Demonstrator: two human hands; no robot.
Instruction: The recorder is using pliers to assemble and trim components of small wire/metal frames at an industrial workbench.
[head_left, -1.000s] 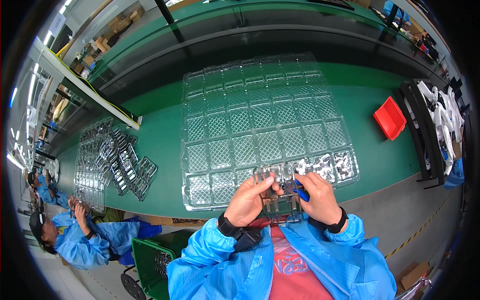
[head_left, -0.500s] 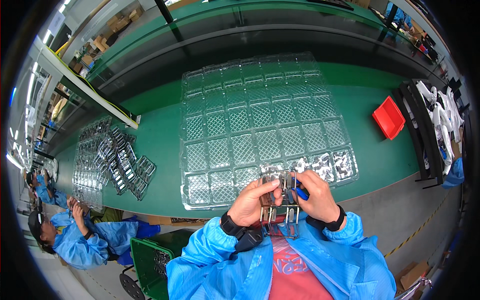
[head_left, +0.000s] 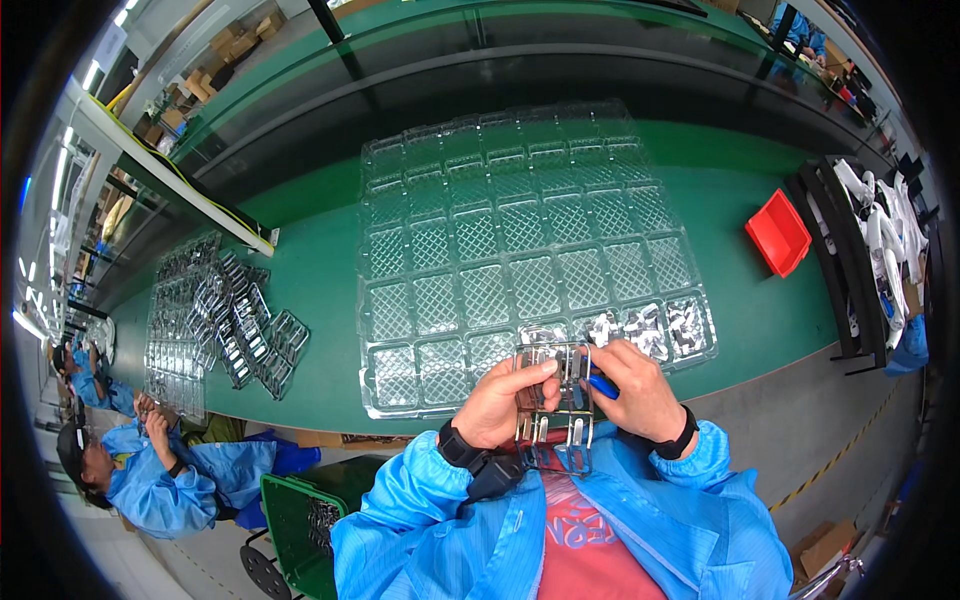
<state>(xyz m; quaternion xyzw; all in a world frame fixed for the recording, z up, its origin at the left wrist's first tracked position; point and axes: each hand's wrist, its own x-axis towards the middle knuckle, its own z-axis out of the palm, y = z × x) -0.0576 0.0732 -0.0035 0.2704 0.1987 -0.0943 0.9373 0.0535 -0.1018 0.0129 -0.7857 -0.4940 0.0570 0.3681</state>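
My left hand [head_left: 494, 404] is closed on a dark rectangular frame [head_left: 543, 432] with small metal strips across it, the thumb lying along its upper part. The frame hangs down in front of my chest, over the tray's near edge. My right hand [head_left: 637, 392] is closed round a blue-handled tool [head_left: 604, 386] at the frame's right side. The tool's working end is too small and covered to make out. Just beyond my hands lies a clear plastic tray [head_left: 390, 398] with many compartments. Small white and dark pieces [head_left: 686, 328] fill several of its near right compartments.
Dark metal frames [head_left: 236, 325] are heaped on the green table [head_left: 330, 330] at the left. At the right are a red bin [head_left: 778, 235] and a black rack [head_left: 835, 260] of white parts. A green bin [head_left: 300, 560] stands below; a co-worker [head_left: 165, 480] sits at the left.
The frame has shifted slightly left and its face shows more flatly. My right fingers have moved a little along its right edge, with the blue-handled tool still in them.
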